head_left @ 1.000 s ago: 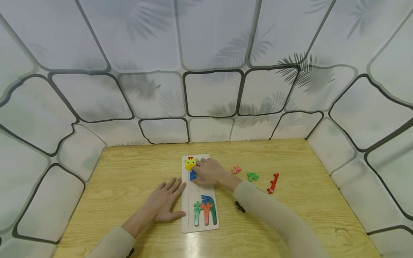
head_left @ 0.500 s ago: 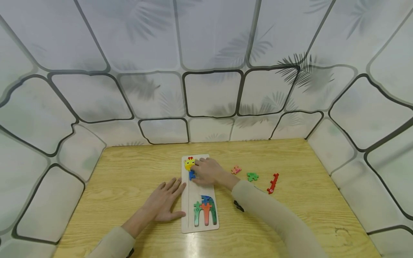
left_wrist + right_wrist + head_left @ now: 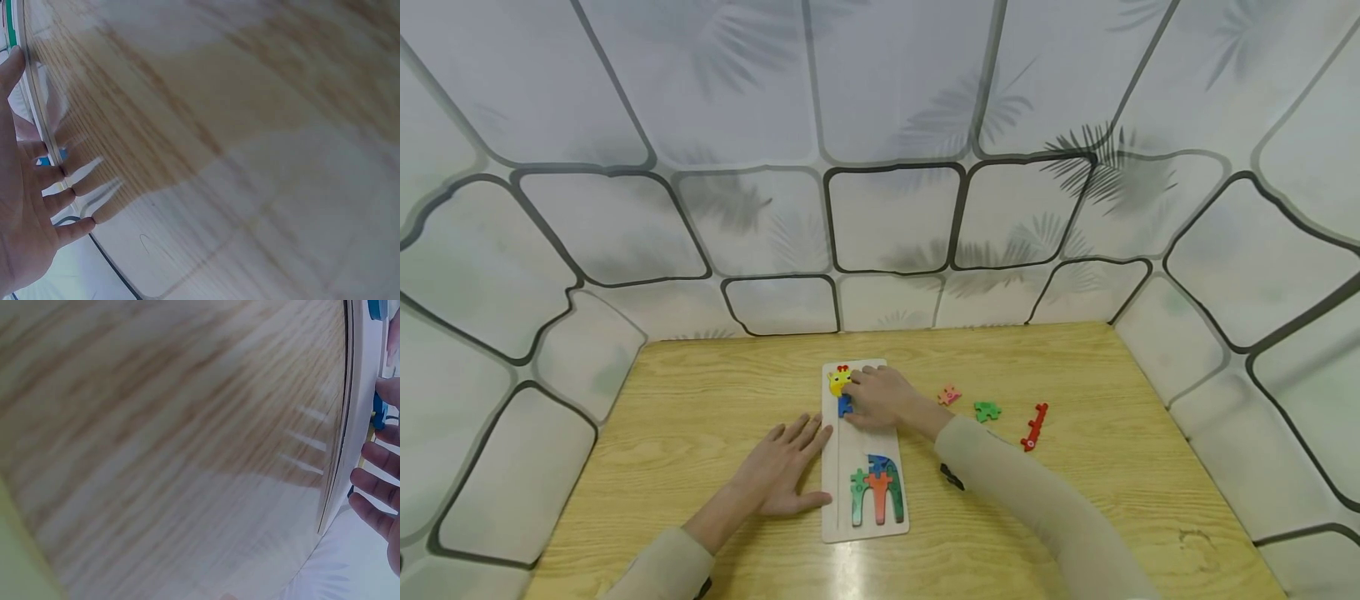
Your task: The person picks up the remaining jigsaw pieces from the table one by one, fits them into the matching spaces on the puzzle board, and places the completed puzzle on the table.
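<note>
A white puzzle board (image 3: 857, 437) lies on the wooden table with a yellow giraffe head piece (image 3: 838, 384) at its far end. Just below the head, my right hand (image 3: 886, 397) pinches a blue puzzle piece (image 3: 844, 406) between thumb and index finger; the fingers hide part of both pieces. In the right wrist view this blue piece (image 3: 379, 412) shows between the fingertips, close over the board. At the board's near end sit a green leg piece (image 3: 857, 500), an orange one (image 3: 878, 496) and further pieces. My left hand (image 3: 786, 467) rests with spread fingers at the board's left edge.
Right of the board lie a pink puzzle piece (image 3: 949, 394), a green piece (image 3: 987, 411) and a long red piece (image 3: 1034, 427). A patterned white wall (image 3: 891, 300) borders the table's (image 3: 715, 375) back and sides.
My right hand has shifted slightly left with the blue piece, its fingers covering more of the giraffe head. The left hand and the loose pieces have stayed put.
</note>
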{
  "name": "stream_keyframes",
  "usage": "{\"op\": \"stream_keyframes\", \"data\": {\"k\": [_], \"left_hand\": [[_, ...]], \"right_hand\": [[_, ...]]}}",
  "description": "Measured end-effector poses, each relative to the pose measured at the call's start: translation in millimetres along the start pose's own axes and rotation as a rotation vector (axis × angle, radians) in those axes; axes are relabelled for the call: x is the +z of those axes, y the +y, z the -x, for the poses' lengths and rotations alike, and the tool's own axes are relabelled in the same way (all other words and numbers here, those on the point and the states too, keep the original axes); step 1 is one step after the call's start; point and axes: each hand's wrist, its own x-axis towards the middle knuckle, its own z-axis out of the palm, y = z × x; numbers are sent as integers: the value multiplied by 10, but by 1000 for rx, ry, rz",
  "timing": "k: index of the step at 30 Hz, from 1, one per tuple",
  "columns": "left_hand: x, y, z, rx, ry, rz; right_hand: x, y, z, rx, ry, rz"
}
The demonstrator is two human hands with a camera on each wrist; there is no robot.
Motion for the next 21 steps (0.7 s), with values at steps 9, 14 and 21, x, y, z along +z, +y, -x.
{"op": "stream_keyframes", "data": {"k": [9,14,21], "left_hand": [[4,-5,-2,-3,-9,0],[6,-8,-5,-2,-8,0],[4,-5,-3,0,-5,0]], "right_hand": [[23,-1,-26,10,-20,4],[13,1,-21,8,-26,2],[-13,1,-8,-3,-29,15]]}}
